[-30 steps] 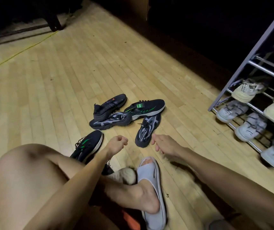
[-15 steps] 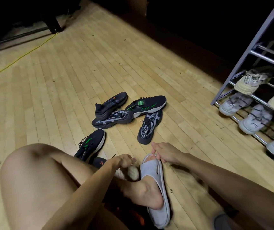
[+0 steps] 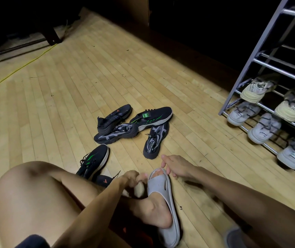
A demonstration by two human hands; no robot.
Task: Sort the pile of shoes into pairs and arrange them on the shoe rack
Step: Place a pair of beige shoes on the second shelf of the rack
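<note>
Several black sneakers lie on the wood floor: one with an orange mark (image 3: 114, 118), two grey-patterned ones (image 3: 116, 134) (image 3: 154, 140), and a green-striped one (image 3: 152, 117). A second green-striped sneaker (image 3: 94, 160) lies by my knee, and another orange-marked one (image 3: 104, 180) is mostly hidden under my leg. My left hand (image 3: 130, 176) curls over a cream rounded thing (image 3: 139, 190), only partly visible beside my foot. My right hand (image 3: 175, 165) holds the toe end of the grey slide (image 3: 161, 187) on my foot with bent fingers.
A grey metal shoe rack (image 3: 246, 68) stands at the right, with several pale sneakers (image 3: 255, 88) on its lower shelves. A yellow cable (image 3: 27, 63) crosses the floor at the far left. Dark furniture lines the back. Bare floor separates the pile from the rack.
Both hands have drawn back from the pile towards my foot. The left hand came down onto the cream thing and the right hand reached the slide's toe. The view shifted slightly left.
</note>
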